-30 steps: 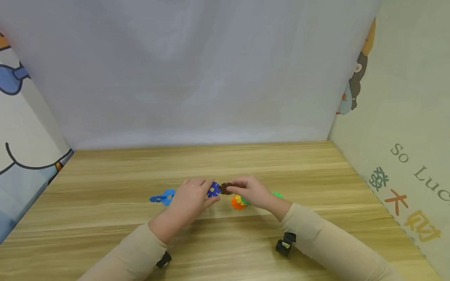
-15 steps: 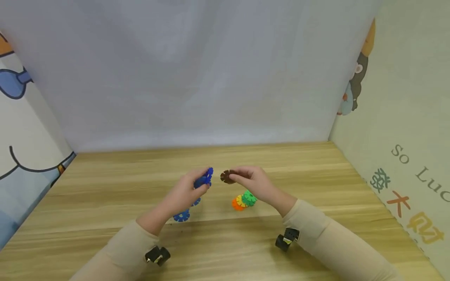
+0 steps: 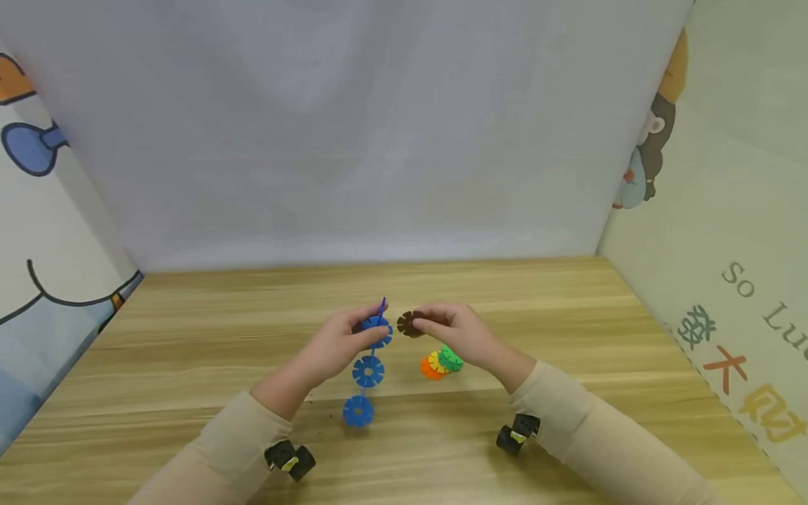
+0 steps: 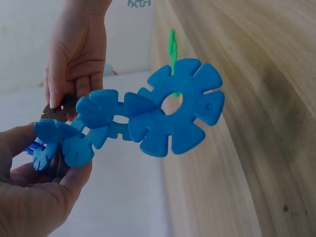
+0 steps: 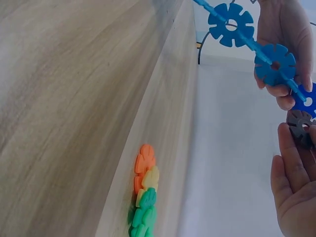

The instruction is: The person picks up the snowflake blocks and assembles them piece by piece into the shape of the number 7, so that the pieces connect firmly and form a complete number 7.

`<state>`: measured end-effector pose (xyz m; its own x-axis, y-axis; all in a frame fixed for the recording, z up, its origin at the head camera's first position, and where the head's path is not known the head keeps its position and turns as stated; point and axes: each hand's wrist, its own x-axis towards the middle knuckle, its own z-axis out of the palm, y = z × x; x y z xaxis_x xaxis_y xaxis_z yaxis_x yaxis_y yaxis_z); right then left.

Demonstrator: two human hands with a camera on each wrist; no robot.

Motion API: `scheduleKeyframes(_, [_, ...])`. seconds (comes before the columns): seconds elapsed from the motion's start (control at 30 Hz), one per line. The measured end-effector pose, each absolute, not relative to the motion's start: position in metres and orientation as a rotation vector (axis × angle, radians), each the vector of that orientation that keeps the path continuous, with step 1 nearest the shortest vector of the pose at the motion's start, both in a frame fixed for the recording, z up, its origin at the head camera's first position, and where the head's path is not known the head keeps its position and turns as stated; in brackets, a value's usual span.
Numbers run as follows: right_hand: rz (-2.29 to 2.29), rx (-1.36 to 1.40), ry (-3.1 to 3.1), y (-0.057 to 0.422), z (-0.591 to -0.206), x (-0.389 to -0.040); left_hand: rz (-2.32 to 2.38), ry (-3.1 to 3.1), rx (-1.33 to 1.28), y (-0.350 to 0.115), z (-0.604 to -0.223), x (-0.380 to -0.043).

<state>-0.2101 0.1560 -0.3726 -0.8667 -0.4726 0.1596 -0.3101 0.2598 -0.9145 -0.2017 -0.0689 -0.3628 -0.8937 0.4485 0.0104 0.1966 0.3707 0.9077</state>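
Note:
My left hand (image 3: 334,347) pinches the upper end of a chain of blue slotted snowflake discs (image 3: 368,372), which hangs down toward me above the table. A darker blue disc (image 5: 304,101) sits edge-on at the chain's top in the head view. In my right hand (image 3: 463,335), a dark brown snowflake disc (image 3: 407,323) is pinched between thumb and fingers. It faces the dark blue disc with a small gap in the head view. Beneath the right hand, orange (image 3: 432,367), yellow and green discs lie overlapped in a row on the table.
A wood-grain table (image 3: 252,301) lies under both hands. Behind it hangs a pale cloth (image 3: 379,140). Printed panels stand at the left and right (image 3: 726,231). Each wrist carries a small black camera (image 3: 517,433).
The left hand has turned the blue chain from lying sideways to hanging toward me. Both hands rose slightly, and the brown disc came apart from the dark blue disc.

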Motion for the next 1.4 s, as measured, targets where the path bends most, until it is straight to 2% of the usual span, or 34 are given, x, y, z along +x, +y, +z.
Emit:
scheduleKeyframes(0.77, [-1.772,-0.702,2.366,0.158,-0.368,-0.221,1.64,2.346,0.485,-0.053,-0.358,-0.216])
scheduleKeyframes(1.2, [-1.832,-0.664,2.351,0.16,-0.366,-0.224,1.608,2.406,0.55,-0.051,-0.359,-0.226])
scheduleKeyframes(1.4, [-1.915,-0.752,2.415,0.16,-0.367,-0.22,1.605,2.464,0.505,-0.049,-0.361,-0.228])
